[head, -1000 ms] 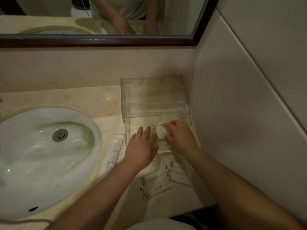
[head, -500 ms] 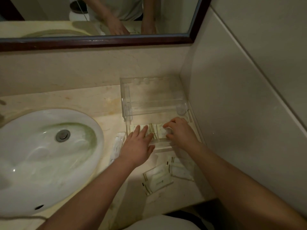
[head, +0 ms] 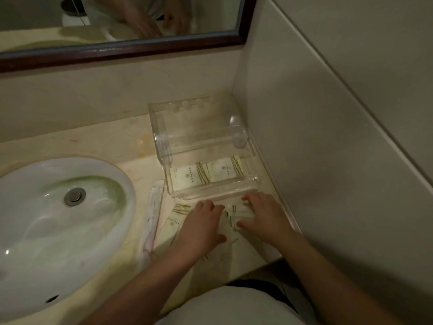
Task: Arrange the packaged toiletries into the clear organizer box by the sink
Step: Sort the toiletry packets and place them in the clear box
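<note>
Head view: two packets [head: 206,174] lie flat inside the clear organizer box [head: 201,146], just beyond both hands. Right hand [head: 264,214] grips a loose packet [head: 239,213]; left hand [head: 201,227] rests half-curled on other packets [head: 175,219] on the counter [head: 112,139].

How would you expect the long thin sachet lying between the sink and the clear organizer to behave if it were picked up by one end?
The long sachet is narrow with a soft-looking, crinkled wrapper, so it would probably sag or bend rather than stay stiff. It looks flat and slim, so likely light. Lying flat on the counter beside the sink, it seems unlikely to roll.
</note>
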{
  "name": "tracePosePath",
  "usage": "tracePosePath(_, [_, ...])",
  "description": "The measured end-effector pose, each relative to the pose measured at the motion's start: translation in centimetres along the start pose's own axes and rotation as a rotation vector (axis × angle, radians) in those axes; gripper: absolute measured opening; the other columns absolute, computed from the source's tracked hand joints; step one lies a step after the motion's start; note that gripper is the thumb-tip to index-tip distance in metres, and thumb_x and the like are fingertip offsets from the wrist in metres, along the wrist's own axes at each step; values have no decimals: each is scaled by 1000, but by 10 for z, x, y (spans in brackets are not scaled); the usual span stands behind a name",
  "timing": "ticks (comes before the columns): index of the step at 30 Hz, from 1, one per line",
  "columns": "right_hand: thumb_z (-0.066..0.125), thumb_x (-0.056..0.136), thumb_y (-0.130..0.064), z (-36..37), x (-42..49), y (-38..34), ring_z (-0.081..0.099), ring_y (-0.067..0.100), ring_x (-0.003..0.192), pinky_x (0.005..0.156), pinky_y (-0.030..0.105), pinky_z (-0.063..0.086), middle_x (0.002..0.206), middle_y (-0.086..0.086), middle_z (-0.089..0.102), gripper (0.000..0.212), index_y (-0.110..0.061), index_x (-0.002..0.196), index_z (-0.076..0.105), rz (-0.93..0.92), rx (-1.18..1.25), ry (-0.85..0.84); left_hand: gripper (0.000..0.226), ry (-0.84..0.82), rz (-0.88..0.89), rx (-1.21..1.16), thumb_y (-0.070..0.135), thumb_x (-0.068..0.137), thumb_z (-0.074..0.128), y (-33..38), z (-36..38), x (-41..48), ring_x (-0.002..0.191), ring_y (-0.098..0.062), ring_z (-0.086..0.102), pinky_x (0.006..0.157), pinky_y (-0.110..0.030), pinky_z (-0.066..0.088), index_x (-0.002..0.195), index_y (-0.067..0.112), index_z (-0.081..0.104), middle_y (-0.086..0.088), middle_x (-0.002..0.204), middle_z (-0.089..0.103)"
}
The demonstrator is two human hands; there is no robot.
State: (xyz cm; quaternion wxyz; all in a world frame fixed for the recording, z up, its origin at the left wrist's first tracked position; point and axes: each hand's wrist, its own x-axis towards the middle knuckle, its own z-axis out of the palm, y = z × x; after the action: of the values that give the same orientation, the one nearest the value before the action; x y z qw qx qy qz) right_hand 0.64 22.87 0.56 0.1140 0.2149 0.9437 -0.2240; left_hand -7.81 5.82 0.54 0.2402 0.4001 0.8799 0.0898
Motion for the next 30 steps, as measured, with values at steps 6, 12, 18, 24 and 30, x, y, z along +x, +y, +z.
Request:
tracePosePath(6, [70, 68, -47, 9, -5, 3, 44, 17, 102, 82, 30, 41, 112, -3, 53, 58, -29, 119, 51, 43, -122, -14, 52, -117, 26, 39, 29, 79, 68, 2, 7, 5, 109, -24, 55, 88, -36, 44, 125, 26, 47, -3, 118, 60])
tracePosePath(12, [73, 71, -19, 0, -3, 2, 53, 16, 90, 73, 24, 37, 89, -5, 52, 17, -18, 85, 64, -4, 209, 111, 21, 95, 5, -559, 9, 75, 68, -16, -24, -7, 85, -8, 60, 74, -23, 45, 79, 30, 66, 11, 86, 61])
tracePosePath(18, [80, 64, 3, -28, -18, -20, 55, 1, 98, 80, 8, 43, 103, -14, 54, 32, -26, 73, 69, -162, 482, 475, 36, 339, 50, -1077, -12, 65, 77, -28, -64, -33, 111, 6, 53, 87, -12, 46, 63, 24, 75, 2, 126, 53])
tracePosePath(24, [82, 61, -14, -42, -19, -40, 46, 18, 115, 97, 24, 38, 128, -31, 44, 15, -25, 67, 73, -362, 497, 704, 40, 364, -62, -1296, -27, 69, 60, -39, -74, -40, 116, -8, 60, 87, -26, 52, 67, 11, 75, 11, 127, 64])
tracePosePath(30, [87, 59, -9, -46, -14, -47, 48, 26, 117, 97, 25, 39, 132, -28, 43, 22, -24, 70, 75, -413, 530, 721, 54, 345, -151, -1285, -24, 72, 56, -34, -83, -40, 76, -9, 70, 68, -27, 55, 69, 25, 78, 7, 84, 76])
